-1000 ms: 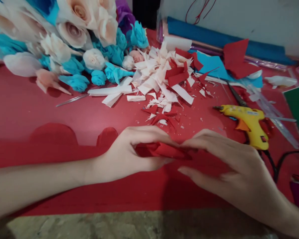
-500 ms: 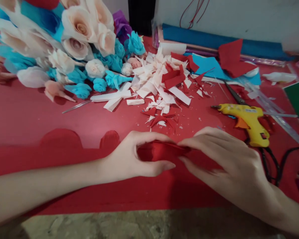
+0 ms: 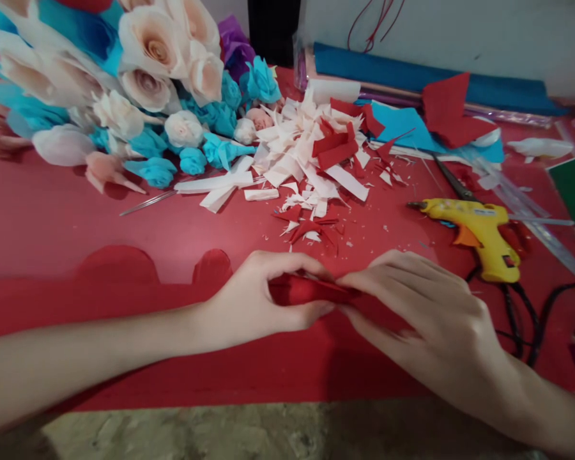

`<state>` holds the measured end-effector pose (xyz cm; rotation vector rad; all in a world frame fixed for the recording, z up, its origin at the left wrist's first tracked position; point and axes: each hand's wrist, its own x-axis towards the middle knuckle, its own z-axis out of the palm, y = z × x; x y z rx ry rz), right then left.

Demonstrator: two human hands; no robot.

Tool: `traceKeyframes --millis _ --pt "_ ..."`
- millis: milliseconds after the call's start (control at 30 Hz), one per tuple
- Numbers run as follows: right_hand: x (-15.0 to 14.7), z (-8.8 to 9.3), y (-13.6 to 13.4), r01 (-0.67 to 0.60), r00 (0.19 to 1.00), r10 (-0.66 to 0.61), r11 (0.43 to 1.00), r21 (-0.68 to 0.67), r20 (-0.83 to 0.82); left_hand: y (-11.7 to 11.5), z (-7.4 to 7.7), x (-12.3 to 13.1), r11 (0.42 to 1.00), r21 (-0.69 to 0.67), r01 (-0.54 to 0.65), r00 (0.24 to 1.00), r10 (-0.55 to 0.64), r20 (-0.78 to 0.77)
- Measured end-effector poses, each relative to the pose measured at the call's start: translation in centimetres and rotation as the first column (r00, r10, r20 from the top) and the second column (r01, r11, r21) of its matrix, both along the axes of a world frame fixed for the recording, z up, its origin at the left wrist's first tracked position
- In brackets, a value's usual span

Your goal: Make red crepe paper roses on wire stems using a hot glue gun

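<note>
My left hand [image 3: 256,297] is curled around a rolled piece of red crepe paper [image 3: 304,291], thumb and fingers pinching it. My right hand [image 3: 426,319] meets it from the right, fingertips closed on the same red roll and on the strip trailing from it. Both hands rest low over a long red scalloped paper strip [image 3: 119,281] lying on the red table.
A yellow glue gun [image 3: 479,236] with a black cord lies to the right. A heap of white and red paper scraps [image 3: 311,153] sits behind the hands. Paper flowers [image 3: 138,96] in cream and blue fill the back left. Blue and red sheets [image 3: 412,121] lie at the back.
The left thumb has closed tighter on the red roll and the right fingertips have shifted slightly left against it. The roll looks more compact.
</note>
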<state>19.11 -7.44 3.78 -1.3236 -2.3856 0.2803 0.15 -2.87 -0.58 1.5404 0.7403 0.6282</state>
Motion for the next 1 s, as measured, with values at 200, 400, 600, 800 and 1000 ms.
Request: traceKeyframes --millis 200,400,600,800,1000 --pt "-0.27 0.19 -0.04 0.029 0.999 -0.03 0.999 -0.027 -0.035 0.01 -0.13 -0.02 1.0 0.0 -0.001 0.999 0.001 -0.033" --pt "0.12 0.6 -0.26 0.127 0.985 -0.15 0.966 -0.225 -0.088 -0.03 -0.09 -0.13 0.999 0.012 0.033 0.999 -0.033 -0.043" --pt "-0.11 0.43 -0.01 0.134 0.973 -0.189 0.928 -0.348 -0.129 0.01 0.1 -0.01 0.999 0.01 0.043 0.999 -0.043 -0.007" --pt "-0.12 0.65 0.31 0.162 0.97 -0.219 0.903 -0.398 -0.104 0.13 0.35 -0.03 0.997 0.024 0.07 0.997 -0.07 0.023" --pt "0.01 0.87 0.46 0.139 0.958 -0.251 0.832 -0.537 -0.14 0.3 0.68 0.01 0.973 0.221 0.066 0.998 -0.065 -0.01"
